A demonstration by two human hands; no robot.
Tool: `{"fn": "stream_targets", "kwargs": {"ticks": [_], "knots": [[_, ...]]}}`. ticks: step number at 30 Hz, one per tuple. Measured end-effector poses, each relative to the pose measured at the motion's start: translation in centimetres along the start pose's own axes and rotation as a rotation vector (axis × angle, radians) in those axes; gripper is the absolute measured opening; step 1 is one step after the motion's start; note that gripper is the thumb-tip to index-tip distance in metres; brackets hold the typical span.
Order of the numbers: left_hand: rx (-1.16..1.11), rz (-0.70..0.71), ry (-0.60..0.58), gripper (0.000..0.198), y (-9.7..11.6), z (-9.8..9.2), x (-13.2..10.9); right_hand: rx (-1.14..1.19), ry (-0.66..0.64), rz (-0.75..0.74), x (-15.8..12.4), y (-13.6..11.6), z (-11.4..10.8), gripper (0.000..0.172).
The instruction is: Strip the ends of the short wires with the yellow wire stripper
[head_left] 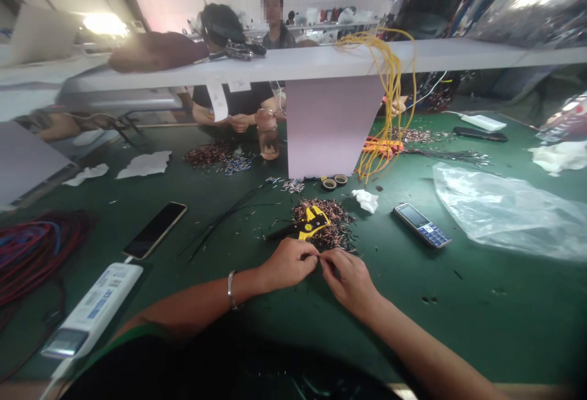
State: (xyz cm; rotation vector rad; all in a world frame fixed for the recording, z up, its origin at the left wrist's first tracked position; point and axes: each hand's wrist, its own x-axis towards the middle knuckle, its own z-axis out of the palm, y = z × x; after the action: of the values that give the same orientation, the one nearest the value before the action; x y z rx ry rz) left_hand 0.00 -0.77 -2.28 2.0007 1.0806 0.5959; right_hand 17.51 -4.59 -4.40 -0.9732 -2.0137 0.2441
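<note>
Showing a green-topped workbench (463, 333) with a clear plastic bag (499, 210) at right and a heap of cut wire pieces (323, 222) just ahead of the hands. Yellow-and-black wire strippers (313, 224) lie on the heap, partly sunk among the pieces. The left hand (287, 264) and right hand (348, 284) are both curled closed, nearly touching each other just in front of the heap. Their fingertips (317, 255) meet in a pinch; any piece held there is hidden and cannot be made out.
</note>
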Motion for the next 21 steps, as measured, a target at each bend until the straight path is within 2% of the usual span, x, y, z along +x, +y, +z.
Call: {"fn": "stream_targets", "kwargs": {"ticks": [3,12,15,21], "knots": [[0.037,0.004,0.017,0.023,0.1,0.1,0.0,-0.031,-0.015,-0.006,-0.2,0.1,0.2,0.017],[0.028,-0.155,0.027,0.019,0.8,0.8,0.0,-0.197,-0.026,-0.109,-1.0,0.6,1.4,0.016],[-0.048,-0.195,0.009,0.020,0.9,0.8,0.2,-0.200,-0.018,-0.099,-1.0,0.8,1.5,0.016],[-0.353,-0.311,-0.030,0.019,1.2,0.8,0.4,-0.205,0.027,-0.121,-1.1,1.2,1.8,0.014]]}}
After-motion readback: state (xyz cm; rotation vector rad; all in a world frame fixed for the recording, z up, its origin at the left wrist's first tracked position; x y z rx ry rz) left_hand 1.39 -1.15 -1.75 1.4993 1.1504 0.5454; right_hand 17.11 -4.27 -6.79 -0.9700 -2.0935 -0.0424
